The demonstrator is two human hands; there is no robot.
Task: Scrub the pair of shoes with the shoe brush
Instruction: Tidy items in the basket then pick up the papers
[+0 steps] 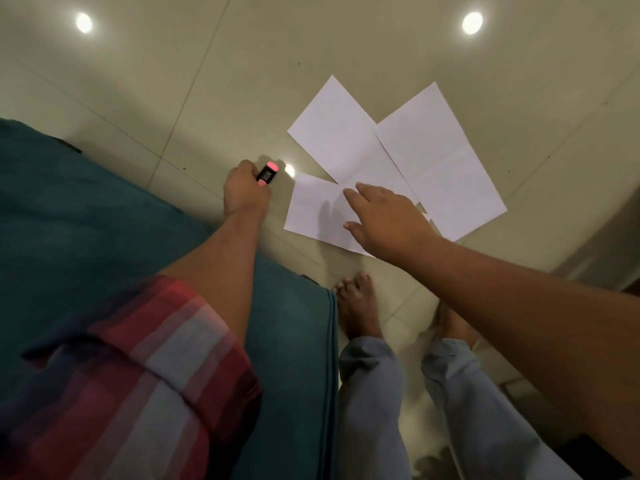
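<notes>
Looking down through the head camera, the left hand (244,188) is clenched around a small black-and-pink tool (267,173). Its pink end pokes out past the knuckles, and whether it is the shoe brush cannot be told from this angle. Just beyond that grip, a spot of light (289,171) glints on the tiled floor (173,81). To the right of the grip, the right hand (384,220) reaches out with fingers straight and spread, holding nothing. It is over the nearest of the white paper sheets (440,157) and casts a shadow on it. The sheets overlap on the floor and fan away from both hands. Left of the gripping hand lies a teal cushion (86,209), with a plaid sleeve (138,375) over it. Below the hands, bare feet (358,306) stand on the tiles in grey trousers (374,393).
</notes>
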